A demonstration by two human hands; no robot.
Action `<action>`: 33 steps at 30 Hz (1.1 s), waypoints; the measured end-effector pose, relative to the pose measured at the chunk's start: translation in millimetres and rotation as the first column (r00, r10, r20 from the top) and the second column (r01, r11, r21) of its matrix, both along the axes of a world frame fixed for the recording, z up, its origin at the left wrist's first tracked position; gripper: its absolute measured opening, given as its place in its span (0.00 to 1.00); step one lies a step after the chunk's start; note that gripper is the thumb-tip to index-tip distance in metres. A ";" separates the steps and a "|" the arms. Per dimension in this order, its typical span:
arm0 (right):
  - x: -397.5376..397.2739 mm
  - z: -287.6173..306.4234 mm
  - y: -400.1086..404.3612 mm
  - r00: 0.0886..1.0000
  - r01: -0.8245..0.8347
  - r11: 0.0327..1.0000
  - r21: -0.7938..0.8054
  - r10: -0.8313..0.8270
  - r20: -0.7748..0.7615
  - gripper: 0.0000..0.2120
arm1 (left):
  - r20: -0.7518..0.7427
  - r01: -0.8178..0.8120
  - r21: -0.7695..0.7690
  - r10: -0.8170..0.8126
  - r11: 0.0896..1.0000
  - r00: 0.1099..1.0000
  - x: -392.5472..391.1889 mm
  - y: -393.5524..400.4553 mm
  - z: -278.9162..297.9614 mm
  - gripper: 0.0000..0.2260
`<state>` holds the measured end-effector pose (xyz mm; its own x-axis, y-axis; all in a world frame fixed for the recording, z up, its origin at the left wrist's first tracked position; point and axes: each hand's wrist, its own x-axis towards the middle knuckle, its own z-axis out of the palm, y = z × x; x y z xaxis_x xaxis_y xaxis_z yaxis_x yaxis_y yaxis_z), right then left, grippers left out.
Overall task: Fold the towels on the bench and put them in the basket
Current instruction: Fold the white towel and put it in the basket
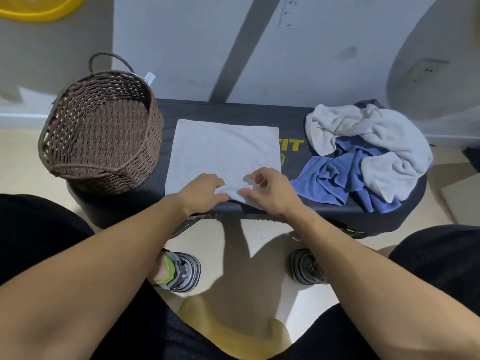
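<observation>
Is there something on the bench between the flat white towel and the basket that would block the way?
Nothing visible does. The white towel lies flat just right of the basket, with only a bare strip of bench between them. Both hands, left and right, are already on its near edge. The towel pile lies on the other side.

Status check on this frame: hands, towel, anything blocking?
Left hand and right hand both pinching near edge of flat white towel. Basket empty, left end of bench. Unfolded towel pile waits right. No obstruction.
</observation>
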<state>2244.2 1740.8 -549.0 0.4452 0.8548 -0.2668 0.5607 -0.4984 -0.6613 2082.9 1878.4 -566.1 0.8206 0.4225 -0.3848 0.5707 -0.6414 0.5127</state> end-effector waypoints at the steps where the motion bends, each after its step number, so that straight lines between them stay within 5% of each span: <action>1: 0.4 1.0 -1.3 0.991 -0.105 0.994 -0.026 0.107 0.084 0.26 | -0.019 -0.011 -0.021 0.010 1.000 1.000 2.0 2.2 0.1 0.12; 3: 0.1 -2.0 -2.1 0.929 -0.261 0.956 -0.132 0.286 0.235 0.34 | -0.071 -0.011 -0.042 0.008 0.999 0.997 5.6 6.3 -0.3 0.11; 5: -2.1 -8.4 -2.3 0.936 -0.213 0.964 -0.157 0.247 0.249 0.28 | -0.115 -0.005 -0.050 -0.001 0.999 0.993 8.9 9.0 -0.9 0.09; 9: 6.6 -7.1 1.3 0.989 0.134 0.991 -0.027 -0.132 0.064 0.09 | -0.125 -0.044 -0.094 0.032 0.995 0.992 9.9 10.2 2.2 0.12; 13: 21.8 -3.6 1.1 0.973 0.226 0.974 -0.004 -0.226 -0.042 0.11 | -0.067 0.013 0.022 -0.011 1.000 0.998 4.3 8.6 0.3 0.13; 16: 23.3 -4.9 -4.5 0.928 0.296 0.955 0.001 -0.288 -0.238 0.18 | 0.012 -0.110 -0.021 0.110 0.994 0.994 3.6 12.3 -2.1 0.12; 20: 35.0 -12.7 -9.2 0.980 0.136 0.987 -0.088 -0.147 -0.135 0.20 | 0.032 -0.213 -0.078 0.216 0.974 0.976 1.7 16.7 -4.4 0.07; 25: 44.6 -18.6 -14.2 0.828 0.435 0.900 -0.007 -0.403 -0.389 0.20 | 0.037 -0.209 -0.101 0.214 0.973 0.976 -0.6 14.4 -5.7 0.10; 28: 46.7 -22.5 -17.6 0.775 0.488 0.873 0.017 -0.423 -0.470 0.12 | -0.021 -0.123 -0.038 0.122 0.992 0.992 -1.2 17.1 -3.5 0.16; 33: 47.4 -23.1 -17.7 0.841 0.443 0.890 0.110 -0.370 -0.396 0.04 | -0.298 0.007 0.105 0.025 0.994 0.954 -13.2 42.7 10.4 0.20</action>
